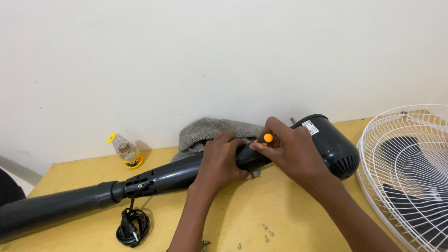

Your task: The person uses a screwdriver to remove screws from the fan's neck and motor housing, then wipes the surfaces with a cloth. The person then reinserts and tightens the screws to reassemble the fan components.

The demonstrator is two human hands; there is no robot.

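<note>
A dark grey fan body lies on its side across the yellow table, its pole running left and its motor housing at the right. My left hand grips the neck of the fan from above. My right hand is closed around an orange-handled screwdriver, held at the joint between neck and motor housing. The screwdriver's tip is hidden behind my fingers.
A grey towel lies behind the fan against the wall. A clear bit-holder jar with a yellow cap lies at the back left. The coiled black power cord and plug and several loose screws sit near the front. A white fan grille rests at right.
</note>
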